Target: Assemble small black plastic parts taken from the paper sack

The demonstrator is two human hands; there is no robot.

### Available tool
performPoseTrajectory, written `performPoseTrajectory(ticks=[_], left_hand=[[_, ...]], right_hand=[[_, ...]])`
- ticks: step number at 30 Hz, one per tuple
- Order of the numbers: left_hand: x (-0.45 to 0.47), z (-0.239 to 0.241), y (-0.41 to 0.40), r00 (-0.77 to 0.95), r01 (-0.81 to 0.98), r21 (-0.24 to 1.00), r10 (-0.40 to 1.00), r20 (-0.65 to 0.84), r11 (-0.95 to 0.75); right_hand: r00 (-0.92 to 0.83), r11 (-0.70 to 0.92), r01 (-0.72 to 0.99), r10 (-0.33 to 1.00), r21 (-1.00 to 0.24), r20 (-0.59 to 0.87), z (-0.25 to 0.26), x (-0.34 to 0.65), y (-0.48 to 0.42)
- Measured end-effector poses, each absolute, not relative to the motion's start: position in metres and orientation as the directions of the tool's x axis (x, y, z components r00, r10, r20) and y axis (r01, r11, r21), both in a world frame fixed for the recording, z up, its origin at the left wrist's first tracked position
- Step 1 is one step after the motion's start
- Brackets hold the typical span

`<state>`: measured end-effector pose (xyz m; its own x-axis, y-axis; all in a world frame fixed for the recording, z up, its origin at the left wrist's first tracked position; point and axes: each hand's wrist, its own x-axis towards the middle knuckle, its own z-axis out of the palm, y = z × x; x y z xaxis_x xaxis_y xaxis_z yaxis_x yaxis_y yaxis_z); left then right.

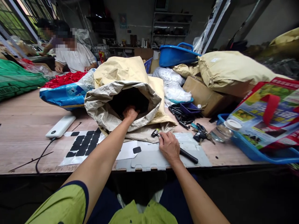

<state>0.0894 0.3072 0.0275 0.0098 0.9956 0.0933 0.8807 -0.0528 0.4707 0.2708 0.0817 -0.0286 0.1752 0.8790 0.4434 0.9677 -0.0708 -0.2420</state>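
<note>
My left hand (130, 112) reaches into the dark mouth of a big tan paper sack (121, 93) lying on its side on the wooden table (23, 130). Its fingers are hidden inside the sack. My right hand (169, 146) rests on a grey metal plate (149, 158) and is closed round a small hammer (184, 153) with a black handle and a shiny head near the sack's lip. A white sheet of black adhesive pads (83, 144) lies left of my left forearm.
A white power bank (60, 126) with a black cable lies at left. Black parts, keys and a glass jar (224, 130) sit at right beside a blue tray (257, 152) with a printed bag. Boxes, sacks and a blue basin (175, 54) stand behind. Two people sit at far left by red parts (64, 79).
</note>
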Motion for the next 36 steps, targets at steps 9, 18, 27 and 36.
performPoseTrajectory(ticks=[9,18,27,36], left_hand=[[0.032,0.041,0.214,0.200,0.634,0.648,0.898,0.391,-0.423],[0.019,-0.016,0.132,0.476,0.642,0.541,0.836,0.273,-0.543],[0.022,-0.019,0.134,0.511,0.534,0.651,0.819,0.260,-0.539],[0.021,-0.021,0.137,0.477,0.508,0.712,0.846,0.236,-0.485]], right_hand=[[0.186,-0.082,0.967,0.874,-0.243,0.449,-0.028,0.269,0.082],[0.188,-0.080,0.966,0.871,-0.247,0.454,-0.030,0.269,0.082],[0.181,-0.078,0.968,0.874,-0.237,0.451,-0.031,0.271,0.083],[0.151,0.112,0.882,0.854,-0.458,0.499,-0.004,0.252,0.066]])
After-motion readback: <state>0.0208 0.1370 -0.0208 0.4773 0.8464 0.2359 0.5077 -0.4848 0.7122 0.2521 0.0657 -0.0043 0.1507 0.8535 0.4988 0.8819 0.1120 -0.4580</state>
